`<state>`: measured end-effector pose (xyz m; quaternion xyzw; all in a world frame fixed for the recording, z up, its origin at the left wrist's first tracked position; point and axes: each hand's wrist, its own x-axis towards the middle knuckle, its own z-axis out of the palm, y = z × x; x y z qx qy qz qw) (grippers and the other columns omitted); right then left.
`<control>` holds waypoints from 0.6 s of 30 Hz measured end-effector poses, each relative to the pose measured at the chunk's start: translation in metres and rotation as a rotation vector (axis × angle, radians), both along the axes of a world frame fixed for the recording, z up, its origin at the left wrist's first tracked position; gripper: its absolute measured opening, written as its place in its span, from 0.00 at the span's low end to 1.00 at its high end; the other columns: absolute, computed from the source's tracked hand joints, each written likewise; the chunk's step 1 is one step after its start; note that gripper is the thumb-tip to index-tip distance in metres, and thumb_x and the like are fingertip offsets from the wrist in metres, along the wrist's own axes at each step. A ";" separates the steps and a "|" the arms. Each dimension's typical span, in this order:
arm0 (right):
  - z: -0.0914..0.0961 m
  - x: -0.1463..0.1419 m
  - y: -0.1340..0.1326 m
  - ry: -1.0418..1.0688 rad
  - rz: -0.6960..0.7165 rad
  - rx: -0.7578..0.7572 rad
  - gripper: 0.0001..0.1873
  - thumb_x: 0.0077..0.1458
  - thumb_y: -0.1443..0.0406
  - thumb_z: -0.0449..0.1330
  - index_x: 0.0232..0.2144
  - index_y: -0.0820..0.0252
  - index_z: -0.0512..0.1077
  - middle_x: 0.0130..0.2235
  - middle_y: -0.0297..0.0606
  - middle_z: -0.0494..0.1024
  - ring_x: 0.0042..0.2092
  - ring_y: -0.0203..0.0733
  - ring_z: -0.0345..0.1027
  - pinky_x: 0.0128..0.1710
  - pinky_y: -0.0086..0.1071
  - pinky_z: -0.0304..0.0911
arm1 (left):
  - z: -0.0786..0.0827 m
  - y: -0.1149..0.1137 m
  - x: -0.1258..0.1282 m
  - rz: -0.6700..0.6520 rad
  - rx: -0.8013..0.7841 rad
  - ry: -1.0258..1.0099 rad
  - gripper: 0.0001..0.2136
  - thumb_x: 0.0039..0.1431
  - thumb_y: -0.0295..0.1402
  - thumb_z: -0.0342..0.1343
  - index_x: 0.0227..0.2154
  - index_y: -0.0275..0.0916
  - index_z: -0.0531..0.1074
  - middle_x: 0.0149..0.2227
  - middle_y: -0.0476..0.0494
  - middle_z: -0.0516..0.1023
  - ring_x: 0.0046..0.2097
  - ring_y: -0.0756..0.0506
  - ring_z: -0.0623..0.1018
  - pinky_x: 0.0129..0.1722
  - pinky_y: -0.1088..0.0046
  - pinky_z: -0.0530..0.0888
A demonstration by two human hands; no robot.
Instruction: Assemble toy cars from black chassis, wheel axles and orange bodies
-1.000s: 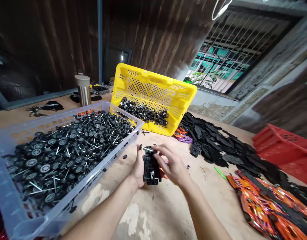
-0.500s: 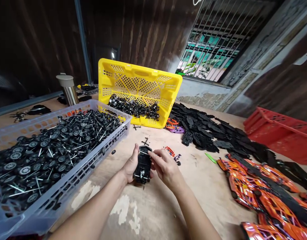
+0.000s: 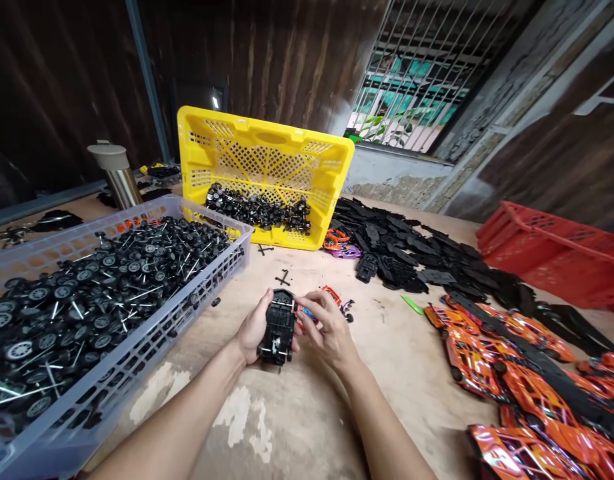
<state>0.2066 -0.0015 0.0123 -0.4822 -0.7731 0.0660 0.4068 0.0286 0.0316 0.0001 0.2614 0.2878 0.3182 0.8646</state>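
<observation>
My left hand (image 3: 254, 331) is wrapped round a black toy car chassis (image 3: 278, 327), held underside up above the table, thumb along its left edge. A thin metal axle crosses its far end, and wheels show at the near end. My right hand (image 3: 329, 327) is at the far right edge of the chassis, fingers bent and fingertips close together at the axle's end. What they pinch there is hidden. Behind the right hand lies an orange-red toy car body (image 3: 331, 293) with a wheel axle (image 3: 347, 311) beside it. A small black cross-shaped part (image 3: 283, 277) lies just beyond the chassis.
At left stands a clear plastic basket (image 3: 211, 283) full of wheel axles. A yellow crate (image 3: 267, 139) leans behind, holding more black wheeled parts. Black chassis pieces (image 3: 397, 240) are heaped at back right. Orange car bodies (image 3: 487, 360) and a red crate (image 3: 551, 247) are at right.
My right fingertips have shifted from over the far part of the chassis to its right edge. The left hand keeps its grip. The whole view has swung slightly to the right.
</observation>
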 end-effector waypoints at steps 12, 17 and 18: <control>-0.004 0.062 0.019 -0.492 -0.069 -0.256 0.17 0.56 0.61 0.62 0.49 0.56 0.73 0.47 0.46 0.74 0.49 0.50 0.64 0.48 0.44 0.59 | 0.014 0.009 -0.011 0.303 0.064 -0.166 0.18 0.65 0.41 0.44 0.47 0.33 0.70 0.41 0.36 0.81 0.26 0.45 0.80 0.25 0.68 0.78; 0.009 0.055 0.045 -0.397 -0.113 -0.200 0.10 0.62 0.64 0.54 0.32 0.59 0.74 0.35 0.43 0.75 0.41 0.45 0.65 0.46 0.42 0.58 | 0.011 0.012 -0.012 0.441 0.038 -0.166 0.15 0.65 0.35 0.46 0.45 0.31 0.72 0.40 0.36 0.81 0.31 0.46 0.81 0.34 0.68 0.79; 0.014 0.054 0.046 -0.362 -0.126 -0.189 0.11 0.62 0.63 0.53 0.32 0.60 0.74 0.35 0.43 0.75 0.41 0.45 0.65 0.46 0.41 0.58 | 0.011 0.012 -0.013 0.463 0.032 -0.159 0.14 0.65 0.35 0.46 0.44 0.31 0.72 0.39 0.37 0.81 0.32 0.46 0.81 0.35 0.68 0.79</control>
